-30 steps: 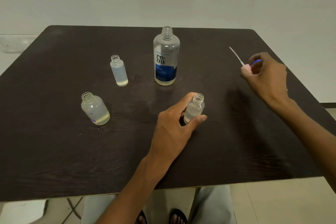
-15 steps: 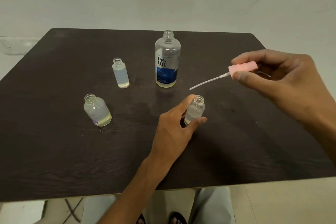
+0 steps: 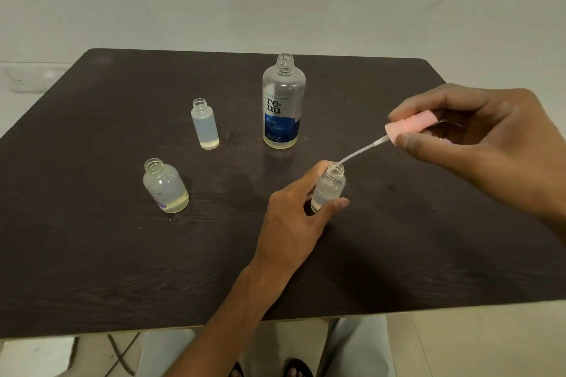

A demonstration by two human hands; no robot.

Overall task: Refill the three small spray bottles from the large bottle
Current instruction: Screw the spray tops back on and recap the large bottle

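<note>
Head view: 4 uncapped bottles stand on the dark bench (image 3: 92, 254): 1 large bottle (image 3: 283, 104) with a blue label at the rear and 3 small ones. Small bottle 1 (image 3: 205, 124) is left of it; bottle 2 (image 3: 165, 185) stands nearer, further left; bottle 3 (image 3: 329, 187) is partly hidden by the left hand (image 3: 294, 217), which grips it. The right hand (image 3: 477, 144) pinches 1 pink spray head (image 3: 409, 125), its tube tip at bottle 3's mouth. All 4 hold shallow yellowish liquid. Right forearm cut off.

Dark wooden table (image 3: 92, 254) with large bottle (image 3: 283, 107), three small bottles (image 3: 204, 125).
</note>
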